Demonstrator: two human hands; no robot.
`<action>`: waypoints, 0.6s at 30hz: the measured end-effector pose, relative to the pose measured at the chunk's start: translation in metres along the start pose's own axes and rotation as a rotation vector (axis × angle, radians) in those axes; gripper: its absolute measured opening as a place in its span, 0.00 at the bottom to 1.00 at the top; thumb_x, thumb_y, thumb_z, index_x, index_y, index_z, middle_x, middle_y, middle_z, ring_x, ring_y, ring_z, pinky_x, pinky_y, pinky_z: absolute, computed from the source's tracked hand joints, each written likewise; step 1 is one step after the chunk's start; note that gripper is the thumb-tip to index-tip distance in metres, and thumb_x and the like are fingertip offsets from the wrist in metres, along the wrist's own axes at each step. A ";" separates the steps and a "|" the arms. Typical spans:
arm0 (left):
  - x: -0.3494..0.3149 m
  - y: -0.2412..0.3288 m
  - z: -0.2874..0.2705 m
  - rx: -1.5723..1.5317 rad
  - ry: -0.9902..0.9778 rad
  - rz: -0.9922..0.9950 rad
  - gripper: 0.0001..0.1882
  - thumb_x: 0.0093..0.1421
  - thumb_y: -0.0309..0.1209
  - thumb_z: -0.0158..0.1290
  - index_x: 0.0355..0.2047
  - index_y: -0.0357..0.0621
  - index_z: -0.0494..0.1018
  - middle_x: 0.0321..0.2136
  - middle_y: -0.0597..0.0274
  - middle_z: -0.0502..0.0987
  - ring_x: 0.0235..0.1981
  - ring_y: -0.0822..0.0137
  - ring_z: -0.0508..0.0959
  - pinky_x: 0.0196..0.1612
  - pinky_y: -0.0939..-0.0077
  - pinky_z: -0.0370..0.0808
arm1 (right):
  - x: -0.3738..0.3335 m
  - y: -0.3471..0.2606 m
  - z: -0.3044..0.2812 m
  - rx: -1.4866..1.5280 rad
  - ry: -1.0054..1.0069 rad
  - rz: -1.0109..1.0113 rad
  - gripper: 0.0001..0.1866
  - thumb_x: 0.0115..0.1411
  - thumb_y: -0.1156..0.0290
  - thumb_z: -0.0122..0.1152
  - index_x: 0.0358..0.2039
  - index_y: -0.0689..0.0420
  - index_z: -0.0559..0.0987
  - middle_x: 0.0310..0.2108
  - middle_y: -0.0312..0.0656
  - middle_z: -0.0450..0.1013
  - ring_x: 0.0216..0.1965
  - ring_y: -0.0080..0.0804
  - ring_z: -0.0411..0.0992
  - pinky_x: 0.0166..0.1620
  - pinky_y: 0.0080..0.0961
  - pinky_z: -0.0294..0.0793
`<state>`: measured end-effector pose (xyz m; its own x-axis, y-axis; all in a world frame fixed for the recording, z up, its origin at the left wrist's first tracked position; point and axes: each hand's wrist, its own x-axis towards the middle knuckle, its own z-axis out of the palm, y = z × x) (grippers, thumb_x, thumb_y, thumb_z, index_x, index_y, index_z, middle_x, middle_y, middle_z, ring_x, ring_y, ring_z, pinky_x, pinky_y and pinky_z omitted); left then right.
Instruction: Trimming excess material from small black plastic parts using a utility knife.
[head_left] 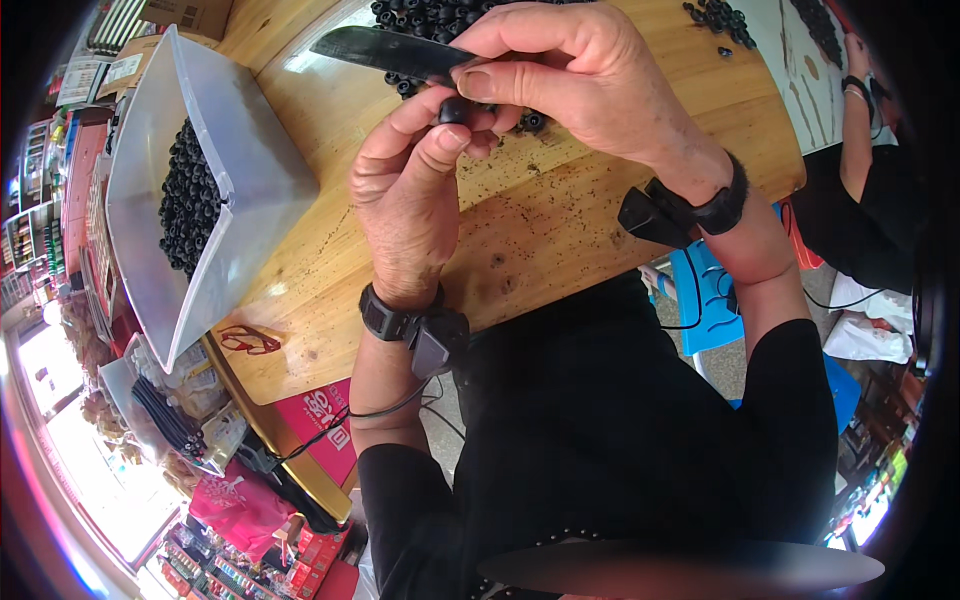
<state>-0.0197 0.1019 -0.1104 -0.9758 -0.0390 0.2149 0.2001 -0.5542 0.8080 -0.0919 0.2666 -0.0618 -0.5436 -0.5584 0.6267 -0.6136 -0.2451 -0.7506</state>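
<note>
Between the thumb and fingers of my left hand (412,190) sits a small round black part (455,110). My right hand (590,90) pinches a knife, its dark, wide blade (380,48) pointing left; the handle is hidden by the fingers. The two hands meet over the table, the blade just above the round part. Behind them lies a heap of similar black parts (425,18), some showing ring-shaped openings. A few more parts (533,122) lie beneath my right hand.
Dark crumbs cover the wooden table (540,235). At left stands a translucent bin (260,130) holding many black parts (190,205). Red-framed glasses (250,341) lie near the table's left edge. A co-worker's arm (855,150) shows at a white table, far right. Cables hang from both wrists.
</note>
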 end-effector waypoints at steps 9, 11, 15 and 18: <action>0.003 0.000 -0.001 -0.040 -0.030 0.039 0.12 0.55 0.17 0.55 0.41 0.35 0.75 0.34 0.56 0.79 0.33 0.69 0.78 0.38 0.76 0.76 | 0.006 -0.028 0.004 0.196 0.077 0.348 0.07 0.56 0.81 0.60 0.37 0.65 0.79 0.31 0.39 0.76 0.30 0.21 0.74 0.33 0.18 0.73; 0.001 0.000 -0.003 -0.048 0.000 0.047 0.12 0.55 0.16 0.55 0.40 0.35 0.75 0.34 0.56 0.79 0.33 0.69 0.78 0.37 0.77 0.76 | 0.004 -0.025 0.009 0.099 0.088 0.229 0.08 0.56 0.81 0.61 0.37 0.65 0.79 0.31 0.39 0.77 0.30 0.22 0.75 0.33 0.19 0.73; 0.002 -0.004 -0.003 0.043 0.016 0.023 0.12 0.54 0.15 0.55 0.40 0.36 0.76 0.35 0.56 0.79 0.32 0.69 0.78 0.39 0.77 0.77 | -0.002 0.011 0.005 -0.128 0.094 -0.031 0.07 0.55 0.81 0.61 0.35 0.65 0.79 0.29 0.41 0.76 0.28 0.23 0.75 0.29 0.19 0.73; 0.002 -0.004 -0.003 0.073 0.018 0.008 0.14 0.54 0.15 0.54 0.42 0.36 0.75 0.35 0.56 0.79 0.32 0.68 0.78 0.40 0.76 0.77 | 0.001 -0.003 0.006 -0.109 0.098 0.026 0.06 0.55 0.80 0.61 0.34 0.65 0.79 0.27 0.41 0.76 0.26 0.22 0.74 0.28 0.19 0.72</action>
<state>-0.0225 0.1017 -0.1148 -0.9756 -0.0587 0.2118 0.2129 -0.4916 0.8444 -0.0870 0.2621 -0.0603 -0.6102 -0.4816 0.6291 -0.6545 -0.1411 -0.7428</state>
